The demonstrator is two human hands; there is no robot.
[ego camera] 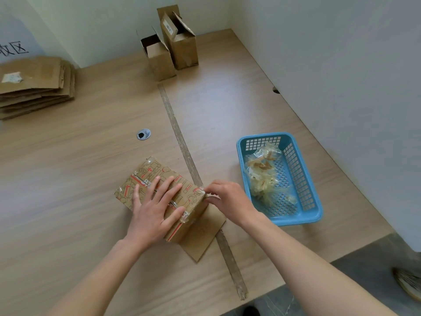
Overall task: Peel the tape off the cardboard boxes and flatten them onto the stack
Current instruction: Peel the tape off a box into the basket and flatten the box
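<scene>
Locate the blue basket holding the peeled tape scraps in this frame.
In the head view, the blue basket sits on the table's right side, just right of the right hand and the printed box, near the table's front edge.

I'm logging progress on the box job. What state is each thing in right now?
Printed cardboard box: still taped, one flap open flat on the table.
Left hand: flat, pressing the box top.
Right hand: pinching tape at the box corner.
Blue plastic basket: holds crumpled peeled tape.
Two plain cardboard boxes: upright, tops open.
Flattened cardboard stack: piled flat.
</scene>
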